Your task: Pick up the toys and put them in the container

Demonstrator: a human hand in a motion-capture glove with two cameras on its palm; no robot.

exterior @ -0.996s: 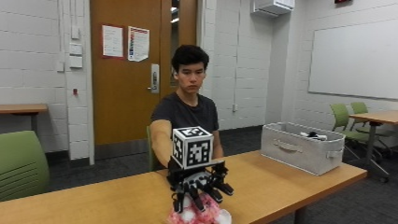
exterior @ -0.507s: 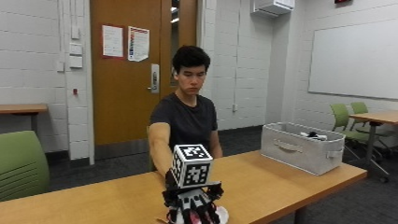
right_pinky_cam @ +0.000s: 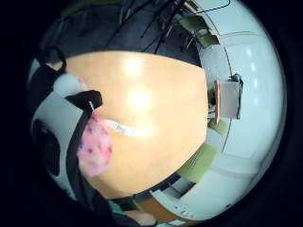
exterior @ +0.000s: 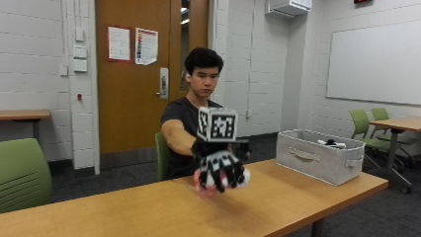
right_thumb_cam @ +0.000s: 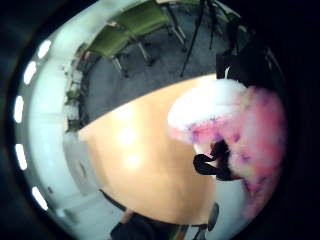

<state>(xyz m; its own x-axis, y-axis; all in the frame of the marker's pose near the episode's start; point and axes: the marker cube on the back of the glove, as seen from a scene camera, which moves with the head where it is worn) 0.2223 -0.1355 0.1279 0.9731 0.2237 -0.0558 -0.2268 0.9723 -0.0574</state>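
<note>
In the outside view my gloved right hand (exterior: 220,168) is lifted above the wooden table (exterior: 131,212), fingers curled around a pink and white plush toy (exterior: 205,186) that peeks out below the fingers. The toy (right_thumb_cam: 235,130) fills one side of the thumb side palm view, close against the palm, with the glove's fingers (right_thumb_cam: 212,160) over it. It also shows as a pink speckled lump (right_pinky_cam: 94,146) with a white tag in the little finger side view. A grey fabric container (exterior: 319,155) stands on the table's right end, with a dark item inside.
Green chairs stand at the left (exterior: 23,173) and the far right (exterior: 361,126). A second table (exterior: 401,123) is at the right edge. The tabletop (right_pinky_cam: 156,109) under the hand shows bare wood.
The hand has risen from the near table edge with the toy in its grasp and moved toward the right. One second ago the toy lay under the fingers on the table.
</note>
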